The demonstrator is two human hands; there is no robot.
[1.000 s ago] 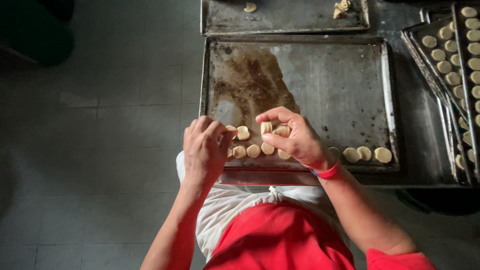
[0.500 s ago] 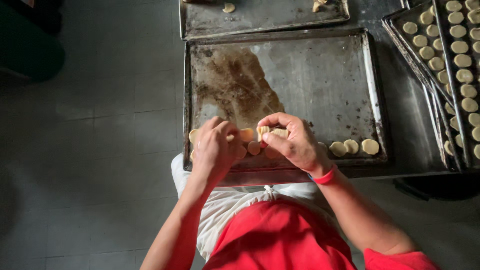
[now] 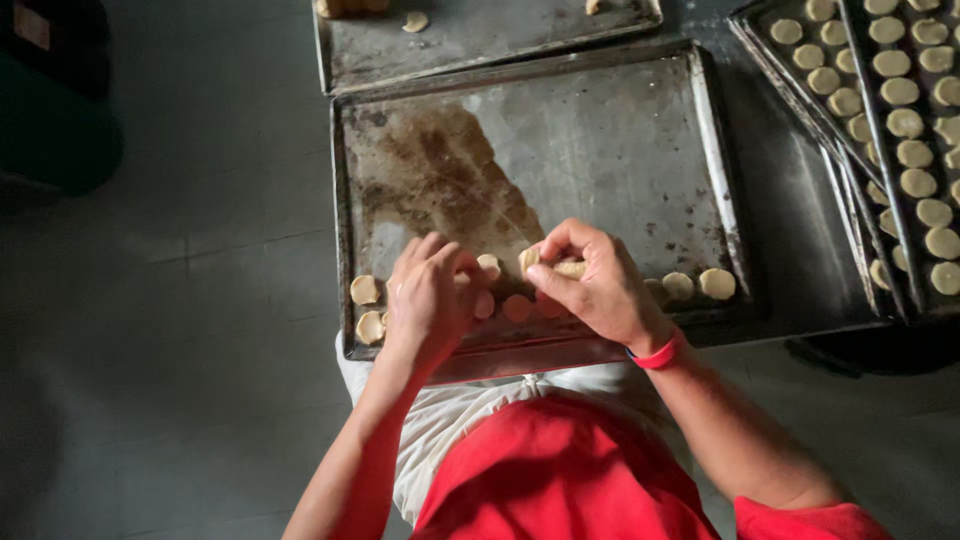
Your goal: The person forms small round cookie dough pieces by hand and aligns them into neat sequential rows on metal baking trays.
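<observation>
Hands meet over a baking tray [image 3: 715,180]: right hand [image 3: 600,285] pinches a dough disc [image 3: 528,260], left hand [image 3: 430,295], fingers curled loosely, just beside the near-edge row.

free: far half of baking tray [image 3: 620,130] | blocked: dough rounds [image 3: 690,285] along near edge | right: stacked trays [image 3: 880,150]

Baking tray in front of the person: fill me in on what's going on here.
A person is setting small round dough pieces along the near edge of a worn metal baking tray. The right hand pinches a piece of dough in its fingers; the left hand rests over the row beside it. Most of the tray is bare. Filled trays sit to the right.
</observation>
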